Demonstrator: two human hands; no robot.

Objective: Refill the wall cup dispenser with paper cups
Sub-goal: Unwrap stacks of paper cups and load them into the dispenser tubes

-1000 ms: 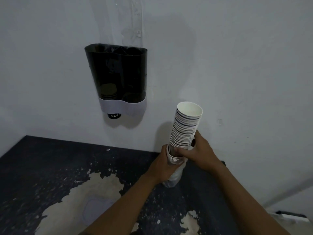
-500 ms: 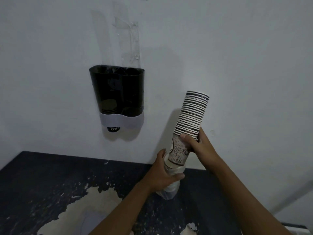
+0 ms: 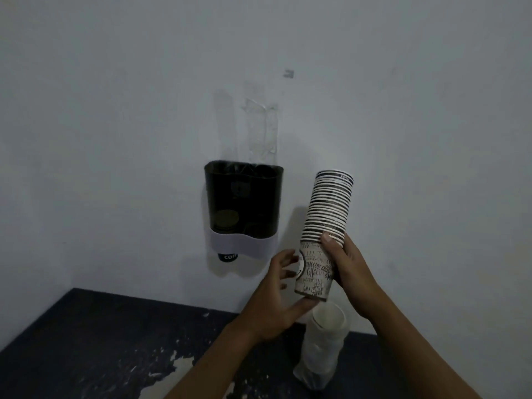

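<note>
A pale wall (image 3: 115,110) fills most of the view, with a dark, chipped countertop (image 3: 86,341) meeting it low in the scene. Fixed to the wall is a dark, smoked cup dispenser (image 3: 243,203) with a pale band along its bottom; one black cup bottom (image 3: 228,256) pokes out below its left side, and crumpled clear tape (image 3: 260,131) runs up the wall above it. Just right of the dispenser, the right hand (image 3: 348,263) grips a tall stack of paper cups (image 3: 325,234), thumb pressed on the striped rims and fingers wrapped behind; the stack is upside down, printed bottom cup lowest, and tilts slightly right at its top. The left hand (image 3: 280,292) is spread wide under and beside the stack's lower end, its thumb touching the lowest cup's rim and its fingers loosely extended at the left of the cup. Below the stack, on the countertop near the wall, stands a crumpled clear plastic sleeve (image 3: 322,349) with a white cup (image 3: 328,316) showing in its open top.
</note>
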